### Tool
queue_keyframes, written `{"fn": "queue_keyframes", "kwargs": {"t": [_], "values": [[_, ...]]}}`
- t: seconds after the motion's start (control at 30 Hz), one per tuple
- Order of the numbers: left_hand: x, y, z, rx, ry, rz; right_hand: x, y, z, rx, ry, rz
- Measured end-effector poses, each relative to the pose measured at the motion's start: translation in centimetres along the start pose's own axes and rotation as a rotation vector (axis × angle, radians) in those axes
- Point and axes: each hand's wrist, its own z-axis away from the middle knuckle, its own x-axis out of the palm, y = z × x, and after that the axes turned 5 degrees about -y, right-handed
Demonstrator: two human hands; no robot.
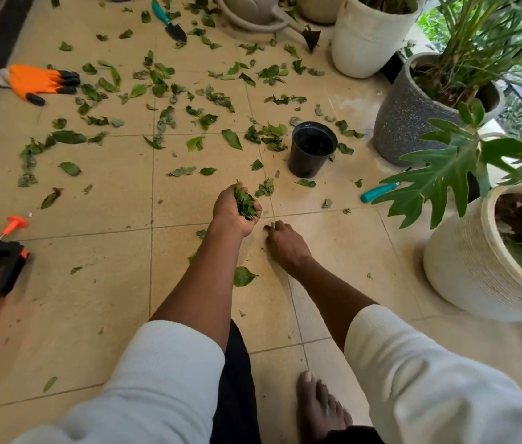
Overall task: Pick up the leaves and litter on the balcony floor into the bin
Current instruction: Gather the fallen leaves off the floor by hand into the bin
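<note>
Left hand (pixel 237 213) cupped palm-up mid-floor, grip holding a wad of leaves (pixel 245 203) as a store. Right hand (pixel 285 243) just beside, fingertips pinching a scrap off the tile. Black bin (pixel 312 149) near, beyond; leaves litter the floor's far half.

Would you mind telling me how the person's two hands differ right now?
The left hand is raised, palm turned up, curled round a bunch of leaves; the right hand is palm down at the floor, fingertips pinching at a small scrap. The left is full, the right nearly empty. Both are bare, with white sleeves pushed up.
</note>
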Motion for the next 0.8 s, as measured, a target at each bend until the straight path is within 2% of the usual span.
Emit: {"fn": "queue_keyframes", "kwargs": {"t": [0.07, 0.2, 0.3, 0.37, 0.5, 0.6, 0.67, 0.73, 0.8], "values": [[0.1, 0.0, 0.1, 0.0, 0.001, -0.004, -1.0, 0.1, -0.3, 0.131, 0.047, -0.267], [0.0, 0.1, 0.2, -0.005, 0.01, 0.002, -3.7, 2.2, -1.6, 0.565, 0.073, -0.856], [0.2, 0.1, 0.2, -0.007, 0.009, 0.012, -5.6, 4.1, -1.0, 0.686, 0.058, -1.187], [0.4, 0.1, 0.3, -0.005, 0.004, 0.01, -5.3, 4.3, -0.2, 0.669, -0.005, -1.167], [0.3, -0.2, 0.3, -0.02, -0.006, -0.008, -2.5, 2.6, 0.5, 0.582, -0.131, -0.612], [0.3, -0.2, 0.4, -0.019, -0.016, -0.011, -0.9, 1.0, 1.3, 0.517, -0.106, -0.369], [0.2, -0.1, 0.4, -0.015, -0.011, -0.011, 0.1, 0.5, 2.2, 0.427, -0.015, -0.289], [0.1, 0.0, 0.5, -0.018, -0.011, -0.019, 0.7, 0.5, 3.1, 0.366, 0.054, -0.312], [-0.1, 0.2, 0.6, -0.015, -0.013, -0.012, 0.6, 0.9, 3.3, 0.47, 0.148, -0.465]]}}
